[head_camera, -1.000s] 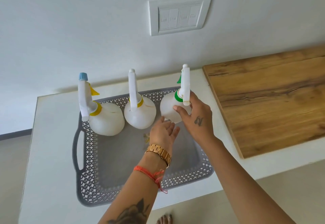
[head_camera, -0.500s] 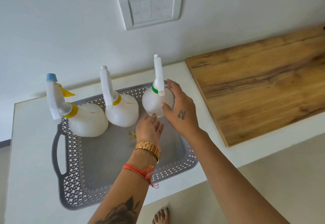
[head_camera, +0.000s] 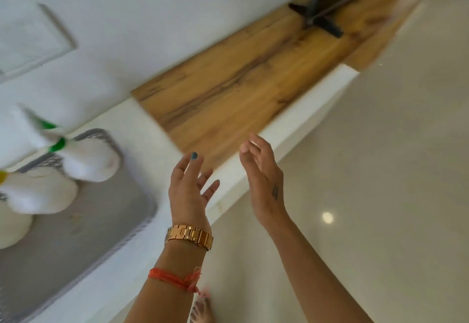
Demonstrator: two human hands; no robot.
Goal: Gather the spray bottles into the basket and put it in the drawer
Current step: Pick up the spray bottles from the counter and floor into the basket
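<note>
The grey perforated basket [head_camera: 142, 211] lies on the white counter at the left edge of the blurred view. A white spray bottle with a green collar [head_camera: 88, 157] stands in its far right corner. Beside it stands a white bottle with a yellow collar [head_camera: 40, 193], and a third white bottle [head_camera: 10, 226] is cut off by the frame edge. My left hand [head_camera: 189, 188] is open and empty, to the right of the basket over the counter's front edge. Right of it, my right hand [head_camera: 264, 180] is open and empty too. No drawer is in view.
A wooden board [head_camera: 241, 81] covers the counter beyond my hands. A dark metal stand [head_camera: 319, 18] rests at its far end. A wall switch plate [head_camera: 30, 41] is at upper left. Glossy beige floor [head_camera: 380, 170] fills the right side, and my foot [head_camera: 201, 310] shows below.
My right hand has let go of the green-collared bottle, which stays in the basket. Both hands have pulled back to the right, and the view has swung right and tilted.
</note>
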